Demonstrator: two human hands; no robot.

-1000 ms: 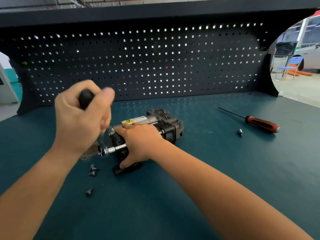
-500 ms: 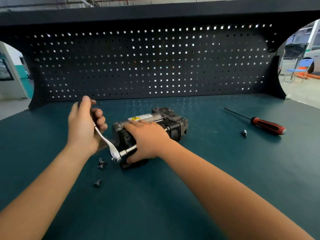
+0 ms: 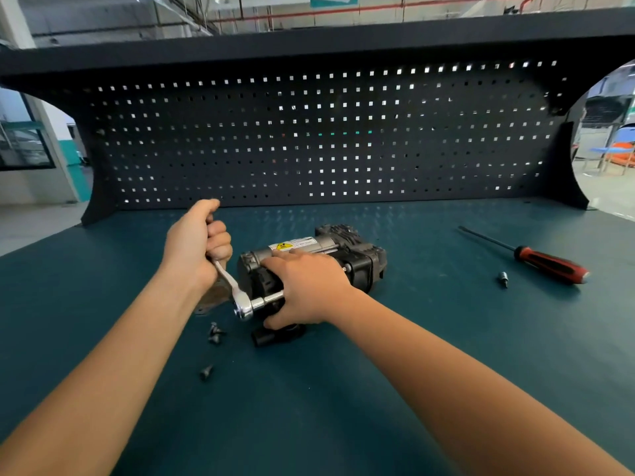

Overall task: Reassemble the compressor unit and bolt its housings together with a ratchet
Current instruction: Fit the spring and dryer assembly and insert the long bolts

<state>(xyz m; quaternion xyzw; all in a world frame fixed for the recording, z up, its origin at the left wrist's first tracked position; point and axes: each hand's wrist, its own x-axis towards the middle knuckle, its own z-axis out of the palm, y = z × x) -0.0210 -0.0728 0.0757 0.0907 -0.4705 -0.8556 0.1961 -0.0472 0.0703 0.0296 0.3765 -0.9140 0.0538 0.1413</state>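
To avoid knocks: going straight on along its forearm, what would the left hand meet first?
Probably the pegboard; ahead of the left hand, which grips the ratchet, the way looks free, though depth is unclear.

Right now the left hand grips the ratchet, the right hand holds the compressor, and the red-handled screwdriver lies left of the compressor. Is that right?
Not quite. The head view shows the screwdriver lying right of the compressor, not left. The rest stands: the left hand grips the ratchet and the right hand holds the compressor.
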